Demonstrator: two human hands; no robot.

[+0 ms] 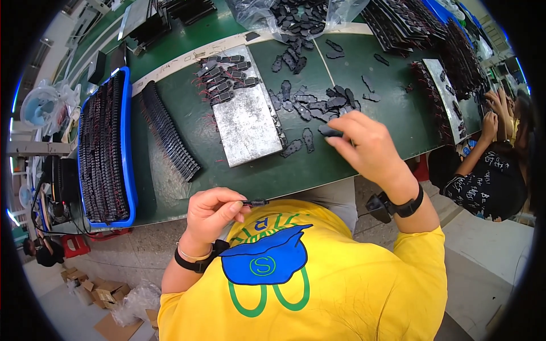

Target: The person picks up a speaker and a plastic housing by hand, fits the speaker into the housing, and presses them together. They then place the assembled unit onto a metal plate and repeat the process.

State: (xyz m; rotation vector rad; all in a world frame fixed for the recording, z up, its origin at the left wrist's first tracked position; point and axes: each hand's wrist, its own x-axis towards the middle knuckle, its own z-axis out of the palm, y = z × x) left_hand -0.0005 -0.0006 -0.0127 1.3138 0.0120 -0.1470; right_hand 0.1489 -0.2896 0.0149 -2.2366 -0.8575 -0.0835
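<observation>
Close to my body, just past the table's near edge, my left hand (215, 215) pinches a small black part (255, 203) between thumb and fingertips. Over the table to the right, my right hand (364, 142) is closed in a pinch on a flat black plastic piece (330, 131). Just beyond it lies a loose pile of similar black pieces (336, 102). Two more pieces (307, 140) rest left of that hand. A silver metal block (247, 122) sits in the middle, with several black parts with red wires (226, 79) heaped on its far left end.
Left on the green table (196, 133) are a blue tray (129, 165) packed with black parts and a long row of them (165, 131). A clear plastic bag (250, 14) spills black pieces at the back. Right, a co-worker (483, 170) works beside another metal block (446, 99).
</observation>
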